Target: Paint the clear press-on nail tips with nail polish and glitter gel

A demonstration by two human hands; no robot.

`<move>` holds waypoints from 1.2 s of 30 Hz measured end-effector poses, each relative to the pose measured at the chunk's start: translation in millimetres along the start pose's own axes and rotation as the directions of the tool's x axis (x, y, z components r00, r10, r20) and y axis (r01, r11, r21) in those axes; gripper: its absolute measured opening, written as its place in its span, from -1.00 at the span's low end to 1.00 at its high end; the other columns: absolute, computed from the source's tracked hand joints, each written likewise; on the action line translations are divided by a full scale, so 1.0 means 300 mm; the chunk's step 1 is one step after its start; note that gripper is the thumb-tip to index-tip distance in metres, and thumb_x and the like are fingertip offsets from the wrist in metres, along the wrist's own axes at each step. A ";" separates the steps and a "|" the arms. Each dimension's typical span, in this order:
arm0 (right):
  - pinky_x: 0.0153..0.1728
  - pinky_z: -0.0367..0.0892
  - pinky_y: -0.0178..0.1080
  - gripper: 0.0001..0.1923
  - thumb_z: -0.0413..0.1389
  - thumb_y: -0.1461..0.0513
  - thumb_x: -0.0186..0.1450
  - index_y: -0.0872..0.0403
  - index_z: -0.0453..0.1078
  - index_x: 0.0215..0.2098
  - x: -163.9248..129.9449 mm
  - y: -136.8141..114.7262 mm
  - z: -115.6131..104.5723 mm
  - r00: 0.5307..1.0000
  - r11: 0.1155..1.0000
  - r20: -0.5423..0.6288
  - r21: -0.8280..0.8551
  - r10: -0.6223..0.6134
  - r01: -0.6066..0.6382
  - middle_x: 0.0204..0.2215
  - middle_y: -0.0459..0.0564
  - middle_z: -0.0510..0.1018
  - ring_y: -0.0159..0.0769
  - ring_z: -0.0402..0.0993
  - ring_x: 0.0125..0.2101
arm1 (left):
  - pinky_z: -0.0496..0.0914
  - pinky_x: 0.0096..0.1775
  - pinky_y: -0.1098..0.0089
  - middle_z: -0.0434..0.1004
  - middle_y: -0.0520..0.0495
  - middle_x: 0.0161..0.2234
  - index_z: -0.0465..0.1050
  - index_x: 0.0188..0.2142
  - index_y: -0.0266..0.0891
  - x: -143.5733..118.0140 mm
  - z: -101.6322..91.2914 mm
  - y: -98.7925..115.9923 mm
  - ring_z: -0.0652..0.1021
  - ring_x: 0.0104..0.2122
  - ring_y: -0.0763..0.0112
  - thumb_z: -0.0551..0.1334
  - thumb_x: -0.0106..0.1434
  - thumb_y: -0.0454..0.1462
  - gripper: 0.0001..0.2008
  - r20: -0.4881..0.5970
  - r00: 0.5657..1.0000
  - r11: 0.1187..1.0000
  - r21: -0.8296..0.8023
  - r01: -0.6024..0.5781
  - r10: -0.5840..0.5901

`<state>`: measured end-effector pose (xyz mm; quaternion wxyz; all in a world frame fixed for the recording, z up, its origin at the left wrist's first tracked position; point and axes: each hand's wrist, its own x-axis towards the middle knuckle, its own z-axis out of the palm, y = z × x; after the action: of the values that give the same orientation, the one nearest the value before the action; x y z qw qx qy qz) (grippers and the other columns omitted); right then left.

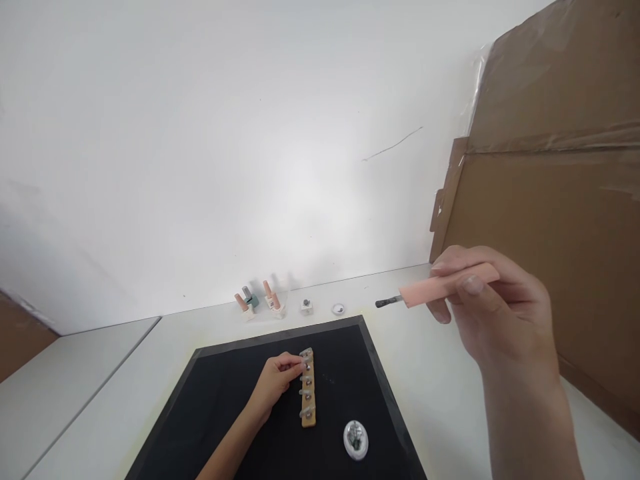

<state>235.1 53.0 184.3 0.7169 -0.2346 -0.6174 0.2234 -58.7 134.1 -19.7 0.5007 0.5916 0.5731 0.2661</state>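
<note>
While the left hand (274,381) pinches the top end of a flat wooden strip (308,389) studded with clear nail tips on the matte black mat (225,400), the right hand (487,303) is up in the air, fingers closed round a smooth peach brush handle (447,285) with dark bristles. A shiny oval dish (355,440) sits nearby.

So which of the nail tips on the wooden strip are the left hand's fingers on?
The left hand pinches the nail tip second from the wooden strip's far end; the others lie untouched.
</note>
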 end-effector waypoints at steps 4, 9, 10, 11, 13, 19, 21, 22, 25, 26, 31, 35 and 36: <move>-0.69 0.14 -0.30 -0.88 0.19 0.16 0.32 -0.05 0.58 -0.32 0.003 0.008 -0.004 0.999 0.999 0.009 0.009 -0.043 0.043 -0.50 -0.11 0.47 -0.45 0.28 -0.65 | 0.50 -0.15 0.14 0.49 -0.13 -0.02 0.42 0.00 -0.29 0.012 0.000 -0.008 0.56 -0.14 0.19 0.23 0.34 -0.20 -0.71 0.008 1.000 0.999 0.033 0.018 -0.018; -0.68 0.14 -0.28 -0.87 0.18 0.18 0.34 -0.06 0.58 -0.33 0.003 0.014 -0.004 0.998 0.998 0.017 0.020 -0.063 0.062 -0.53 -0.12 0.46 -0.44 0.28 -0.66 | 0.50 -0.13 0.13 0.48 -0.15 0.00 0.41 0.02 -0.28 0.030 0.001 -0.024 0.55 -0.12 0.19 0.23 0.34 -0.21 -0.70 0.008 1.000 0.998 0.055 0.007 -0.008; -0.68 0.14 -0.28 -0.88 0.18 0.18 0.34 -0.05 0.58 -0.30 0.003 0.013 -0.004 0.998 0.998 0.013 0.021 -0.054 0.054 -0.53 -0.12 0.46 -0.44 0.28 -0.66 | 0.50 -0.13 0.13 0.48 -0.15 0.00 0.41 0.02 -0.28 0.033 0.002 -0.027 0.55 -0.11 0.18 0.23 0.34 -0.21 -0.70 0.007 1.000 0.998 0.059 -0.003 0.003; -0.68 0.14 -0.28 -0.89 0.18 0.18 0.34 -0.05 0.58 -0.28 0.002 0.012 -0.003 0.999 0.999 0.009 0.022 -0.049 0.049 -0.53 -0.12 0.46 -0.44 0.28 -0.65 | 0.50 -0.13 0.12 0.48 -0.15 0.00 0.41 0.02 -0.28 0.036 0.003 -0.029 0.55 -0.11 0.18 0.23 0.34 -0.21 -0.70 0.005 1.000 0.998 0.065 -0.016 0.016; -0.68 0.13 -0.29 -0.89 0.19 0.18 0.33 -0.04 0.58 -0.26 -0.001 0.011 -0.004 0.999 0.999 0.009 0.021 -0.045 0.045 -0.52 -0.11 0.47 -0.44 0.28 -0.65 | 0.49 -0.11 0.11 0.48 -0.14 0.00 0.41 0.02 -0.28 0.042 0.006 -0.033 0.55 -0.10 0.17 0.23 0.34 -0.21 -0.70 0.000 0.999 0.996 0.079 -0.048 0.048; -0.68 0.16 -0.30 -0.89 0.19 0.17 0.33 -0.04 0.58 -0.30 0.002 0.015 -0.011 0.998 0.998 0.008 0.010 -0.057 0.057 -0.53 -0.12 0.45 -0.45 0.29 -0.66 | 0.49 -0.11 0.11 0.48 -0.14 0.00 0.41 0.01 -0.28 0.054 0.008 -0.051 0.55 -0.10 0.17 0.23 0.34 -0.21 -0.71 -0.004 0.994 0.985 0.135 -0.104 0.105; -0.69 0.16 -0.31 -0.88 0.18 0.17 0.33 -0.03 0.58 -0.29 0.005 0.016 -0.013 0.998 0.998 0.022 0.002 -0.060 0.060 -0.54 -0.12 0.45 -0.45 0.29 -0.66 | 0.49 -0.11 0.11 0.48 -0.14 0.00 0.41 0.02 -0.28 0.057 0.007 -0.058 0.55 -0.10 0.17 0.23 0.34 -0.21 -0.71 -0.009 0.994 0.983 0.153 -0.104 0.107; -0.69 0.16 -0.32 -0.88 0.18 0.17 0.33 -0.03 0.57 -0.29 0.006 0.017 -0.014 0.998 0.998 0.027 -0.002 -0.058 0.058 -0.54 -0.12 0.44 -0.45 0.29 -0.66 | 0.49 -0.11 0.11 0.48 -0.14 0.00 0.41 0.02 -0.28 0.057 0.007 -0.061 0.55 -0.10 0.17 0.23 0.34 -0.21 -0.70 -0.013 0.994 0.982 0.162 -0.101 0.105; -0.70 0.17 -0.33 -0.88 0.17 0.18 0.34 -0.03 0.57 -0.27 0.007 0.018 -0.016 0.998 0.998 0.030 -0.009 -0.058 0.058 -0.52 -0.11 0.46 -0.45 0.30 -0.66 | 0.49 -0.10 0.10 0.47 -0.15 0.01 0.41 0.02 -0.27 0.055 0.007 -0.063 0.54 -0.10 0.18 0.23 0.34 -0.21 -0.70 -0.030 0.996 0.981 0.179 -0.080 0.086; -0.70 0.18 -0.33 -0.88 0.17 0.18 0.34 -0.04 0.57 -0.28 0.007 0.018 -0.017 0.998 0.998 0.030 -0.012 -0.062 0.062 -0.52 -0.11 0.46 -0.46 0.30 -0.66 | 0.49 -0.10 0.10 0.47 -0.15 0.01 0.41 0.02 -0.27 0.053 0.007 -0.062 0.54 -0.10 0.18 0.23 0.34 -0.22 -0.71 -0.034 0.997 0.981 0.181 -0.067 0.074; -0.72 0.18 -0.32 -0.86 0.17 0.18 0.33 -0.06 0.57 -0.37 0.008 0.024 -0.016 0.995 0.995 0.031 -0.016 -0.096 0.096 -0.55 -0.11 0.47 -0.43 0.28 -0.68 | 0.50 -0.15 0.14 0.49 -0.14 -0.02 0.42 0.00 -0.28 0.033 -0.003 -0.050 0.56 -0.13 0.20 0.23 0.34 -0.20 -0.71 -0.040 0.999 0.985 0.168 0.030 -0.024; -0.70 0.18 -0.32 -0.86 0.18 0.17 0.33 -0.04 0.57 -0.36 0.009 0.019 -0.012 0.997 0.997 0.017 -0.011 -0.080 0.080 -0.55 -0.11 0.46 -0.44 0.28 -0.67 | 0.51 -0.17 0.16 0.49 -0.15 -0.02 0.41 0.02 -0.28 0.035 -0.020 -0.039 0.56 -0.15 0.22 0.22 0.35 -0.20 -0.70 -0.059 0.994 0.983 0.152 0.103 -0.095; -0.70 0.17 -0.32 -0.88 0.19 0.16 0.32 -0.04 0.57 -0.34 0.008 0.017 -0.011 0.998 0.998 0.008 -0.011 -0.064 0.064 -0.55 -0.11 0.45 -0.44 0.28 -0.67 | 0.51 -0.16 0.15 0.49 -0.16 -0.01 0.40 0.03 -0.28 0.041 -0.025 -0.036 0.56 -0.14 0.22 0.22 0.35 -0.20 -0.70 -0.066 0.992 0.982 0.151 0.114 -0.105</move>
<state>238.4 58.2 182.7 0.7202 -0.2176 -0.6284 0.1976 -67.3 146.2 -29.9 0.4506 0.5882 0.6380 0.2098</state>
